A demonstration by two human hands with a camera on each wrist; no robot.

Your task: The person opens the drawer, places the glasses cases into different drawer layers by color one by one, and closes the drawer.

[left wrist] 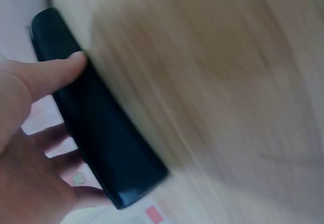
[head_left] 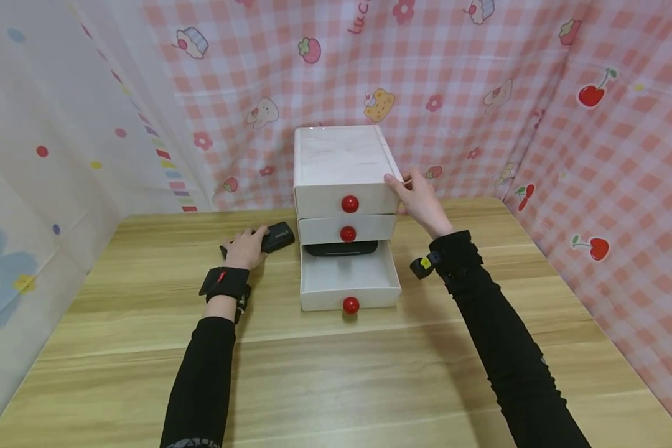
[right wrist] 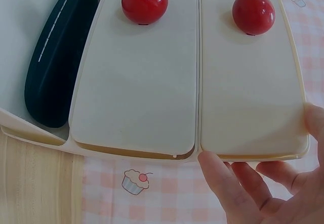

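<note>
My left hand (head_left: 244, 250) grips a long black case (head_left: 279, 237) on the table, left of a small white drawer cabinet (head_left: 341, 155). The left wrist view shows the thumb across one face of the case (left wrist: 109, 133) and fingers on the other side. My right hand (head_left: 422, 202) holds the cabinet's upper right front corner, thumb on the top edge and fingers against the side. The bottom drawer (head_left: 319, 300) is pulled out. Toward its back lies a dark rounded case (right wrist: 55, 67), partly hidden under the middle drawer (head_left: 319, 230).
Red round knobs (head_left: 350, 204) stick out from the drawer fronts. The cabinet stands near the back of a wooden table (head_left: 336, 379). A pink checked curtain (head_left: 229, 112) hangs behind and to the right, and a white patterned one (head_left: 61, 199) at the left.
</note>
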